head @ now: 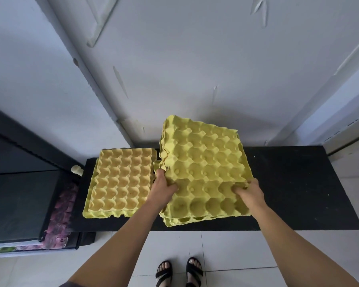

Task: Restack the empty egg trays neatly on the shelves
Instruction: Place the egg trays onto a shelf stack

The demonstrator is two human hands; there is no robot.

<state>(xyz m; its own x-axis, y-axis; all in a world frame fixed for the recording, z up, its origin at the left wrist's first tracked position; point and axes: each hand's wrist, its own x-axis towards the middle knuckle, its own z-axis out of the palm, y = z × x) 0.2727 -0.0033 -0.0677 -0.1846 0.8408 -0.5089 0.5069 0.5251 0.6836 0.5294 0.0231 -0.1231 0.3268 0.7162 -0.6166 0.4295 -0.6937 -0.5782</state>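
A person's left hand (164,185) and right hand (250,191) gripped opposite side edges of a stack of yellow egg trays (203,162) over the middle of a black shelf (298,183), cups up, skewed against the shelf's front edge, long axis running away from the person. A second yellow stack (120,181) lay flat just to its left, squared to the shelf. Pink trays (60,214) sat lower at far left, with a white wall (195,69) behind.

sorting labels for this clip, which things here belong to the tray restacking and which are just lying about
In the job: held tray stack, gripped by left hand and right hand; second tray stack; black shelf.
Lying about: cream knob; pink pile lower left (unclear what); black sandals.
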